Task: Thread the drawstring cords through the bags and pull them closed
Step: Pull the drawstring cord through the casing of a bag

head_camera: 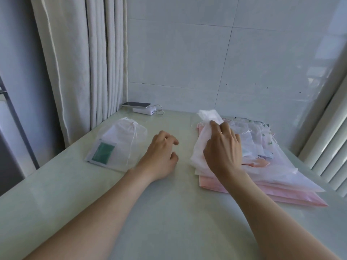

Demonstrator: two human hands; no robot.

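Counter (169,212): ran forward to a wall (206,62) behind, with a curtain (84,62) hanging at its left rear edge.
Rear left corner: phone (136,104) on top of a power bank (144,110), cable (160,110) looping at the right of it.
Left of centre: drawstring bag (122,145) lying flat, a packet (103,153) inside at its near end.
Right: stack of bags (272,166) lying flat.
Between the two: left hand (161,156), resting on the counter, holding nothing.
On the stack's left part: right hand (223,147), gripping the top bag (204,132), its far end raised off the stack.
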